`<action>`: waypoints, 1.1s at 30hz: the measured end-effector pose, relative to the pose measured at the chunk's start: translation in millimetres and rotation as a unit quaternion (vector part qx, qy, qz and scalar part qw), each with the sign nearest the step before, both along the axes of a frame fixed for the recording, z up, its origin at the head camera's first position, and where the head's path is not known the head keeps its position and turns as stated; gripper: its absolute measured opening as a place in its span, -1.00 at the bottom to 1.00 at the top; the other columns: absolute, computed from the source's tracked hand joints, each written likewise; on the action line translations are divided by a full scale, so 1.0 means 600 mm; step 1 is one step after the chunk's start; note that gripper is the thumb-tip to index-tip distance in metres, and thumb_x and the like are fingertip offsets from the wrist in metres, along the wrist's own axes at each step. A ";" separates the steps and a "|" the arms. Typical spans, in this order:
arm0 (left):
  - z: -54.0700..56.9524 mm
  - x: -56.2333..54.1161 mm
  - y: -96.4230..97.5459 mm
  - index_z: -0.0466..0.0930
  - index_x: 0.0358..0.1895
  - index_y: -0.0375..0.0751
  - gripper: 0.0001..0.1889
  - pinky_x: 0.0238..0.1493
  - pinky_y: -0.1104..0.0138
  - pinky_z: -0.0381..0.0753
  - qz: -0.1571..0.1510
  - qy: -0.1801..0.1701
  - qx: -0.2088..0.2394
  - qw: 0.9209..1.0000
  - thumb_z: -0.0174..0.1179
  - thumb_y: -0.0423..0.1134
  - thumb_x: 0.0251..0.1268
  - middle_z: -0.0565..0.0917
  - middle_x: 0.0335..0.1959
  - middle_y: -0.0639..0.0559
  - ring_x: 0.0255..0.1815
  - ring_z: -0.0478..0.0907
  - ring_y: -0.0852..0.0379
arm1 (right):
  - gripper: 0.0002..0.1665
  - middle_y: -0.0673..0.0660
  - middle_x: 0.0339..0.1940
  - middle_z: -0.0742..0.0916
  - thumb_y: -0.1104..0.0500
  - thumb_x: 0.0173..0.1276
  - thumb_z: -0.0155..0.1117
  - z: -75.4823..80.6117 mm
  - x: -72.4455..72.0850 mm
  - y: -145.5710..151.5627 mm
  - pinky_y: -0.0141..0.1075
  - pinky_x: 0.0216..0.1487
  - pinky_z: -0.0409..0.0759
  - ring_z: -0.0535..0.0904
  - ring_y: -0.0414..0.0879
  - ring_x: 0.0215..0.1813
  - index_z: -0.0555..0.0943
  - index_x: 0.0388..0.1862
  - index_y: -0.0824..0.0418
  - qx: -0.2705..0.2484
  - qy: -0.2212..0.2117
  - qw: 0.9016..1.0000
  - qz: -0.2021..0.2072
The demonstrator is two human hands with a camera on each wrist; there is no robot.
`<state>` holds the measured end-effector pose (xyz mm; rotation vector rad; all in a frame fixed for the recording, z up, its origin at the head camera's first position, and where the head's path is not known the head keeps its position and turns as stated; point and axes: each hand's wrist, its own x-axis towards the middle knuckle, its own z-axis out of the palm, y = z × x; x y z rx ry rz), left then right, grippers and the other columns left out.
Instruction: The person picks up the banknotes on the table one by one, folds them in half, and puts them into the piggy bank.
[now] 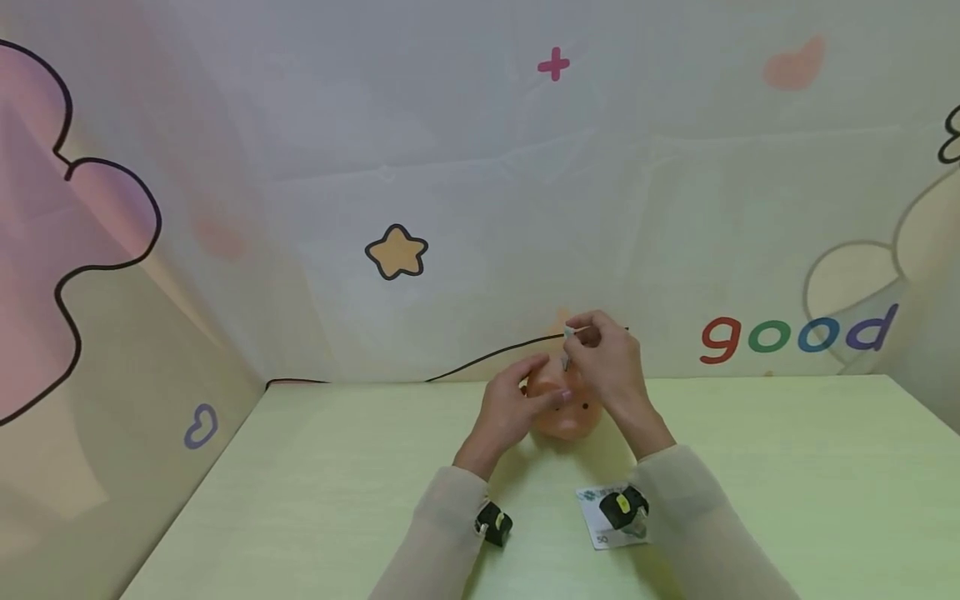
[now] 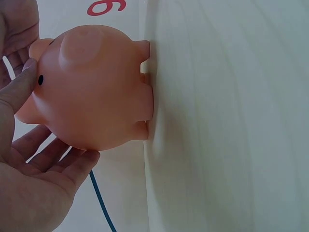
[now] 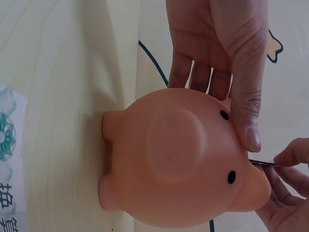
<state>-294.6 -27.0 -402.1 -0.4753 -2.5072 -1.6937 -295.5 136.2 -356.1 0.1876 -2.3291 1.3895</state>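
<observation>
An orange-pink piggy bank stands on its short legs on the table, its snout facing me. My left hand holds it from the left, the thumb on the head near an eye and the fingers along its side. Above the head, my right hand pinches a thin folded banknote between thumb and fingertips. The note's lower edge is right at the top of the head, behind the left thumb in the right wrist view. The slot itself is hidden.
On the pale table, a flat note marked 50 lies in front of the piggy bank, partly covered by the right wrist's camera. A printed cloth backdrop rises just behind the table.
</observation>
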 end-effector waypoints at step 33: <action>-0.002 0.001 -0.003 0.53 0.49 -0.14 -0.30 0.35 0.05 0.57 -0.005 -0.002 0.017 1.000 0.51 -0.04 0.35 0.57 0.44 -0.03 0.39 0.53 -0.04 | -0.84 0.25 -0.13 0.81 0.24 0.45 0.26 0.019 0.006 0.010 0.01 -0.02 0.66 0.71 0.17 -0.04 0.71 -0.13 0.31 0.051 -0.036 0.998 0.017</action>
